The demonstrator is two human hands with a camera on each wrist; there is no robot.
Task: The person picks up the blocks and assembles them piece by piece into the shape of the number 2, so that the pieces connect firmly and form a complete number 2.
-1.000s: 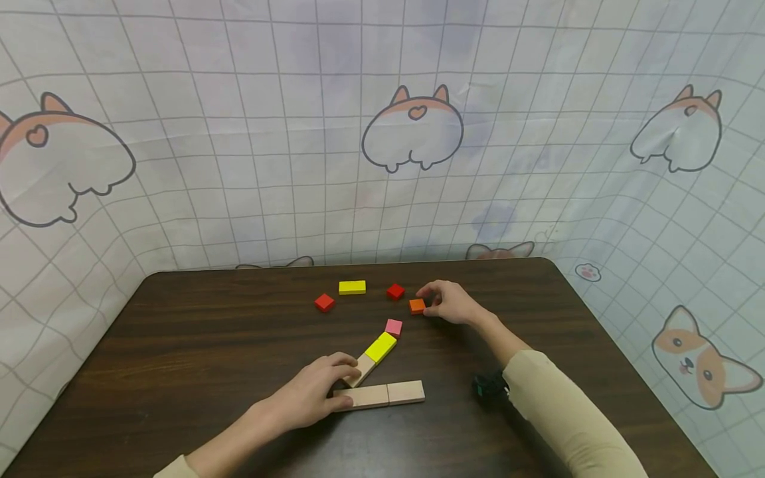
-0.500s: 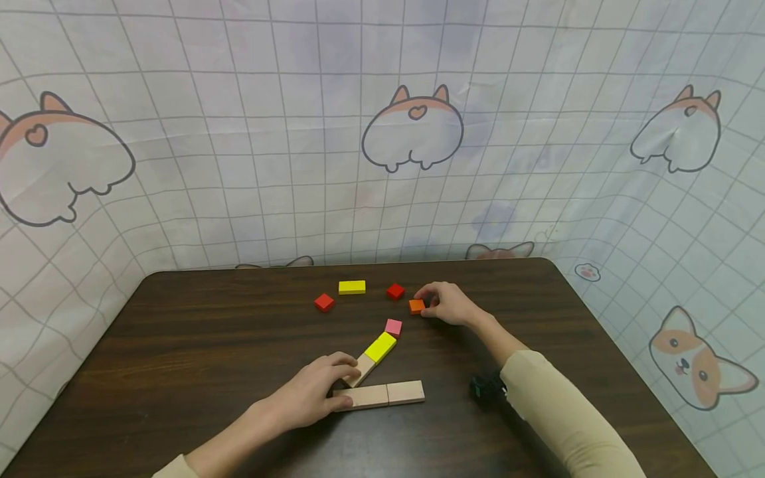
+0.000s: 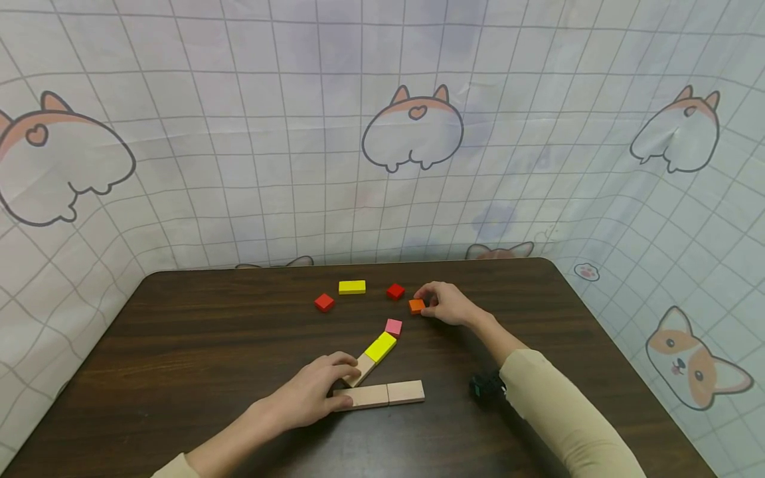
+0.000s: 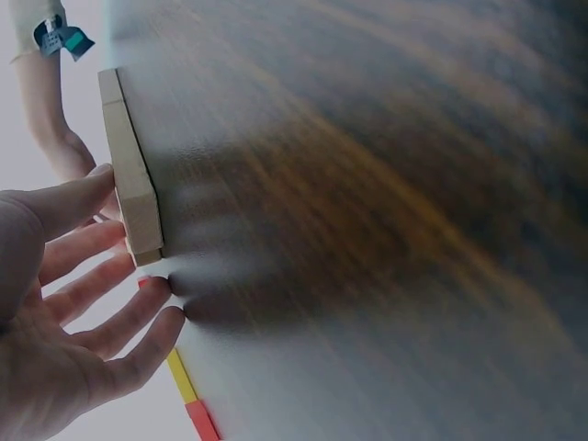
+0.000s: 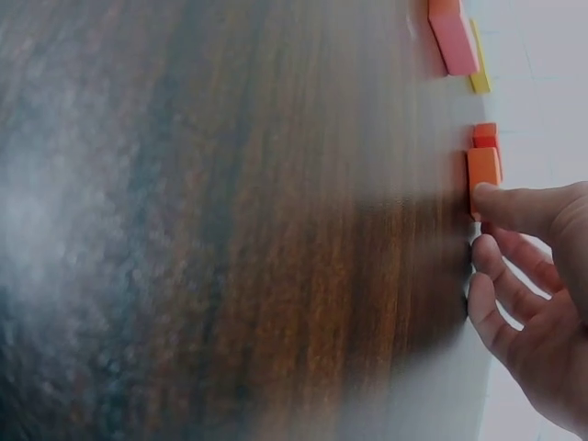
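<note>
My left hand (image 3: 313, 392) rests at the left ends of the wooden blocks, fingers spread and only slightly bent. Its thumb touches the left plain block (image 3: 369, 396) of the near row; its fingertips lie over the angled plain block (image 3: 361, 370). A second plain block (image 3: 406, 392) continues the near row. A yellow block (image 3: 380, 346) and a pink block (image 3: 394, 326) extend the slanting line. Farther back, my right hand (image 3: 449, 304) pinches an orange block (image 3: 416, 307) between thumb and index finger; in the right wrist view the thumb presses the orange block (image 5: 483, 182).
Beyond the slanting line lie a red block (image 3: 325, 303), a yellow block (image 3: 352, 287) and another red block (image 3: 396, 291) close to the orange one. A dark strapped device (image 3: 487, 386) sits at the right wrist. A patterned cloth backdrop (image 3: 299, 199) stands behind the dark wood table (image 3: 197, 352).
My right hand has shifted very slightly left onto the orange block, its fingers closer around it. The left hand and the blocks stay where they were.
</note>
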